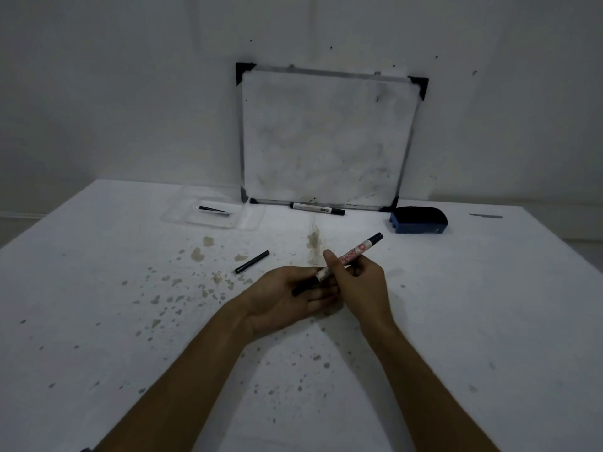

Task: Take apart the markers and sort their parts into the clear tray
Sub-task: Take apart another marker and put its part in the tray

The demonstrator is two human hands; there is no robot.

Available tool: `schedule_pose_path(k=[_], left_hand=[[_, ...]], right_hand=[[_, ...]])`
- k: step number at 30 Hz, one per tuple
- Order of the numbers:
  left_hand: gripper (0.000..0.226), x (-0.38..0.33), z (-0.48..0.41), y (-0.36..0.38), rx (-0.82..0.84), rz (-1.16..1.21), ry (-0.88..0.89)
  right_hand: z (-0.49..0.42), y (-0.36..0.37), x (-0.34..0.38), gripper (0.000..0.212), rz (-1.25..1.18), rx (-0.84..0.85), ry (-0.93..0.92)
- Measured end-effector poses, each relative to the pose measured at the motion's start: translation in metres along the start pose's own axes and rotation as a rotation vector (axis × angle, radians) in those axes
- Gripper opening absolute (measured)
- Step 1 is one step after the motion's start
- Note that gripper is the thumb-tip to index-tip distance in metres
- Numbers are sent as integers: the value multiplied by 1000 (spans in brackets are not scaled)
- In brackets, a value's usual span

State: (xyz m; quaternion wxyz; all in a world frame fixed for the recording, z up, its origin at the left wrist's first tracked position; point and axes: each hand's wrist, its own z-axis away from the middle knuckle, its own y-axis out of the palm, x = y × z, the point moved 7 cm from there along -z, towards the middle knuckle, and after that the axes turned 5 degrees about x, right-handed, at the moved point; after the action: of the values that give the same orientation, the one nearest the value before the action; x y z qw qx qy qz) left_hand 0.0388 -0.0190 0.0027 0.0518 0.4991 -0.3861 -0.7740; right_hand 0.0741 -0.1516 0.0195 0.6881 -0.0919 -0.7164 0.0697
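Note:
My right hand point(360, 282) grips the white barrel of a marker point(357, 251) that slants up to the right, its black end at the top. The marker's lower black end rests in the palm of my left hand point(287, 293), whose fingers lie loosely under it. A loose black marker part point(252, 261) lies on the table to the left of my hands. The clear tray point(182, 216) sits at the back left and holds a thin black part point(212, 209). A second whole marker point(316, 208) lies at the foot of the whiteboard.
A small whiteboard point(326, 135) leans against the wall at the back. A blue and black eraser point(418, 220) sits to its right. A thin grey strip point(486, 216) lies at the far right. The white table point(473, 321) carries brownish stains and specks.

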Motion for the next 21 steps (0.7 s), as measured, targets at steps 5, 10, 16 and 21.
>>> schedule_pose_path(k=[5,10,16,21], left_hand=[[41,-4,7,-8,32,-76,22],[39,-14,16,-7,73,-112,22],[34,-19,23,-7,-10,-203,23],[31,-26,20,-16,-99,-216,144]], right_hand=[[-2,-1,1,37,-44,73,69],[-7,-4,-7,44,-120,172,247],[-9,-22,-1,46,522,78,-58],[-9,-21,-2,52,807,26,-101]])
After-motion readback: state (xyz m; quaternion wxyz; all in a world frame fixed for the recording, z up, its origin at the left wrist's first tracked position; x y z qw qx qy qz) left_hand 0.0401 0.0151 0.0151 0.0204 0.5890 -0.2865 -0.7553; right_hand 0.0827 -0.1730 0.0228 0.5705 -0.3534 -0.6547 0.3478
